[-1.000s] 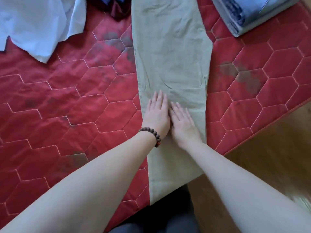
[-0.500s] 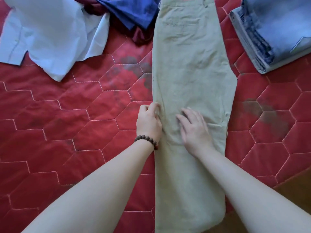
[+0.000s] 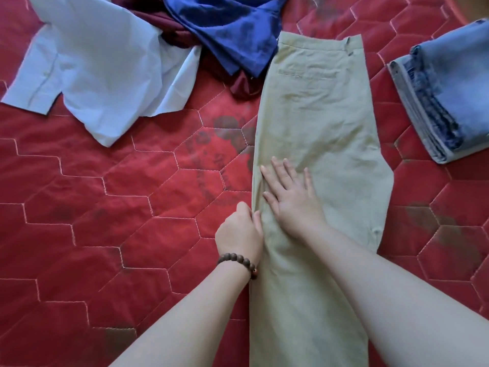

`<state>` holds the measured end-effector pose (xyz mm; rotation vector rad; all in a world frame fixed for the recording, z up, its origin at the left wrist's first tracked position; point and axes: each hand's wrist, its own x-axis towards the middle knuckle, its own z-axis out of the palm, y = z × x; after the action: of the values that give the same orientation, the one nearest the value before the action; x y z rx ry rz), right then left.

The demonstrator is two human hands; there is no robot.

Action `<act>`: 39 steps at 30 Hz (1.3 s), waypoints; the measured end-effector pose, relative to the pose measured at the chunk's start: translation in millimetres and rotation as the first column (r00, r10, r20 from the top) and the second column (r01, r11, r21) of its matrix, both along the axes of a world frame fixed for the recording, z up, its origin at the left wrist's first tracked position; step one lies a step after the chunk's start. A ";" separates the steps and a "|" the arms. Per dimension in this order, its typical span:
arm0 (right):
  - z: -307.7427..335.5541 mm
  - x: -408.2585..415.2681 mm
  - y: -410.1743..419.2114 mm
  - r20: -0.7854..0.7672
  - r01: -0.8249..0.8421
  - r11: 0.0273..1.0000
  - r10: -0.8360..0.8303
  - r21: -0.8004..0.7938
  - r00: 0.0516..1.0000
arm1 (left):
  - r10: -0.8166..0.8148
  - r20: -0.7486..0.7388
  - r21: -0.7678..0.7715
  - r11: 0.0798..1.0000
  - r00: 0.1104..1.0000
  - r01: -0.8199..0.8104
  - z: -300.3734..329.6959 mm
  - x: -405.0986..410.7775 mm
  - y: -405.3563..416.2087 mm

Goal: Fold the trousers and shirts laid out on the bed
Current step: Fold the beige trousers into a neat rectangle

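Observation:
Khaki trousers (image 3: 317, 123), folded in half lengthwise, lie along the red quilted bed (image 3: 105, 221) with the waistband at the far end. My right hand (image 3: 291, 197) rests flat on the thigh part, fingers spread. My left hand (image 3: 239, 233), with a bead bracelet on the wrist, is curled at the trousers' left edge, fingers pinching the fabric there. A pale blue shirt (image 3: 105, 62) lies crumpled at the top left. Beside it are a dark blue garment (image 3: 232, 27) and a maroon garment (image 3: 169, 27).
Folded blue jeans (image 3: 447, 96) sit in a stack at the right edge of the bed. The red quilt has hexagon stitching and dark printed patches.
Both hands have slid up the trousers toward the waistband. My left hand went from flat on the cloth to curled at the left edge. The view tilted up, showing the waistband.

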<state>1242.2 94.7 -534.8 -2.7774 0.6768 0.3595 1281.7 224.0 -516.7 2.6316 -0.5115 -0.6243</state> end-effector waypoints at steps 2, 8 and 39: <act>-9.6 -4.4 -3.6 -0.019 -0.021 0.996 0.020 -0.090 1.000 | -0.030 0.072 0.009 1.000 0.997 0.029 1.7 3.9 -2.1; -13.3 16.7 -27.0 0.173 -0.316 0.949 0.312 -0.007 0.934 | -0.446 0.238 0.080 0.895 0.863 0.440 -9.5 5.9 -12.5; -9.0 115.4 -234.6 0.084 -0.147 0.965 0.168 -0.218 0.982 | -0.464 0.392 0.261 0.884 0.794 0.388 -42.3 106.2 -172.7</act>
<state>1357.5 -139.9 -543.7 -3.0373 0.4963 0.1830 1387.9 51.3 -559.1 2.8389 -1.2758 -0.1729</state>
